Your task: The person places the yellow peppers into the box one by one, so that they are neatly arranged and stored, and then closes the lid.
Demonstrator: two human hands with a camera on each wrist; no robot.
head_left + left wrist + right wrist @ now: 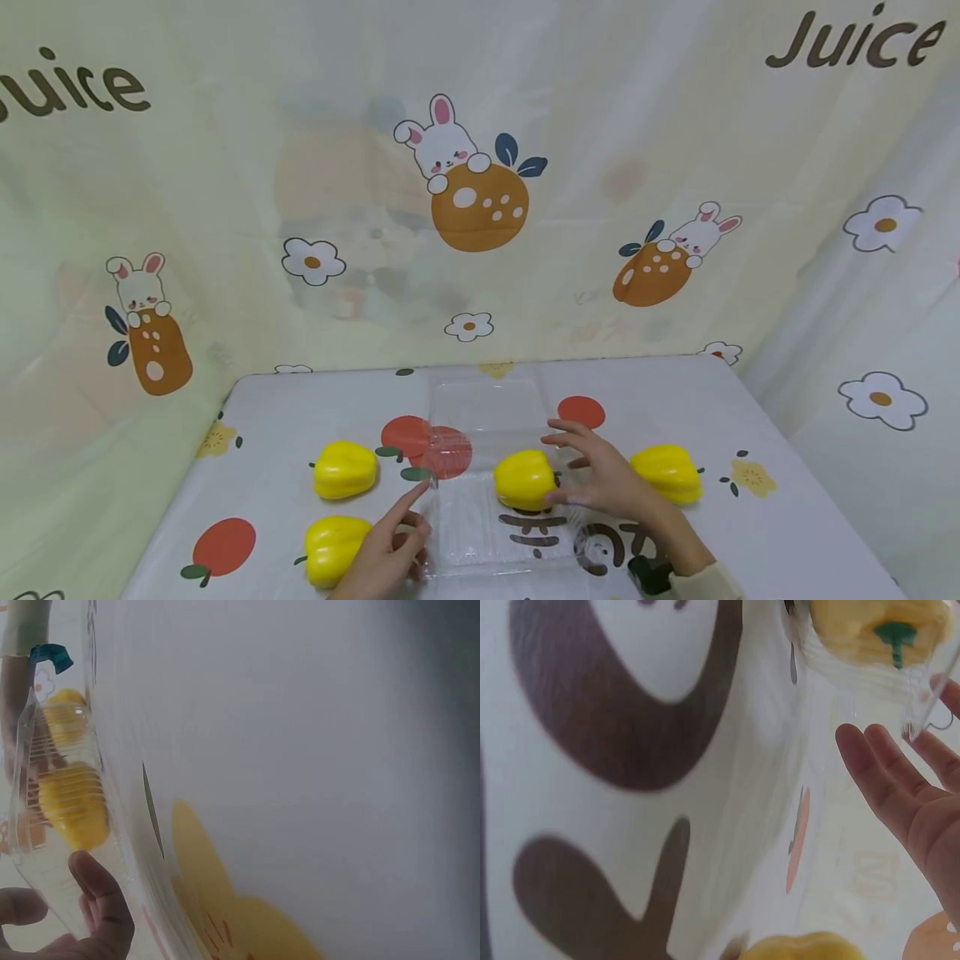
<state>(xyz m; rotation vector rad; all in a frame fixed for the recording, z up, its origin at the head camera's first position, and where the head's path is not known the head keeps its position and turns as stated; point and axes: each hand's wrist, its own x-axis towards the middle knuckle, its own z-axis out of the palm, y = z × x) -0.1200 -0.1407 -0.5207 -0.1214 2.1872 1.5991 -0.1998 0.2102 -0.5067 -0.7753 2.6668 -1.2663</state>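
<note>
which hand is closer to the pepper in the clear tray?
Right. The right hand is beside the yellow pepper in the clear tray, fingers spread at its right side. The left hand is at the tray's left edge, farther away.

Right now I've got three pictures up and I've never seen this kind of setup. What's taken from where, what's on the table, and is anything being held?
There is no machine here: a person works with two bare hands and wears three cameras. The big picture comes from the head and looks down at the table, which has a printed cloth. The other two come from the wrists, so they are close up and tilted.

On the table lies an open clear plastic box with one yellow pepper in it. Three more yellow peppers lie outside it: two on the left and one on the right.

The left hand points a finger at the box's left edge. The right hand is spread open beside the pepper in the box. Neither hand grips anything.
</note>
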